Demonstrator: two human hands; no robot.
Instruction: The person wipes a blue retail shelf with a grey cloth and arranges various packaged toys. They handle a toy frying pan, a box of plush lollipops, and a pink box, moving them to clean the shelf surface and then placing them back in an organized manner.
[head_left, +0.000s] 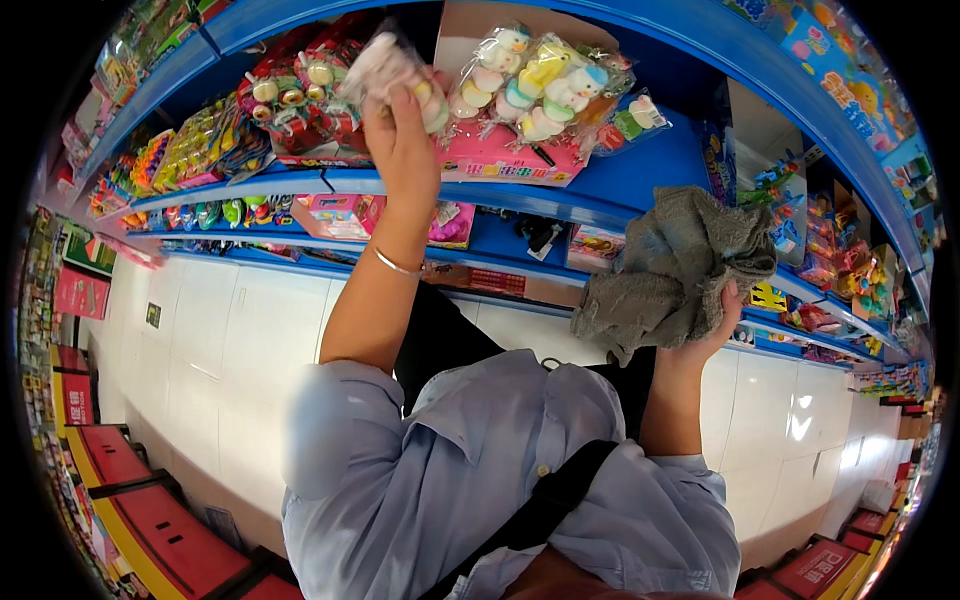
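Note:
My left hand (403, 146), with a bangle on its wrist, holds up a clear plastic packet (384, 66) of pastel marshmallow-like pieces; the packet is somewhat blurred. Just right of it, a pink display box (499, 156) on the blue shelf is heaped with similar packets (551, 71) of animal-shaped pieces. One more packet (636, 121) lies at the box's right side, partly over the shelf. A crumpled grey terry cloth (679, 262) is in my right hand (716, 322), in front of the shelf edge. The cloth covers most of those fingers.
Left of the pink box stands a box of red-wrapped packets (307, 97), then yellow bagged goods (191, 150). A lower shelf (487, 240) carries small boxes and toys. Toy packs (817, 240) fill the shelf at right. Red-fronted, yellow-edged units (165, 525) stand behind me across the tiled floor (225, 337).

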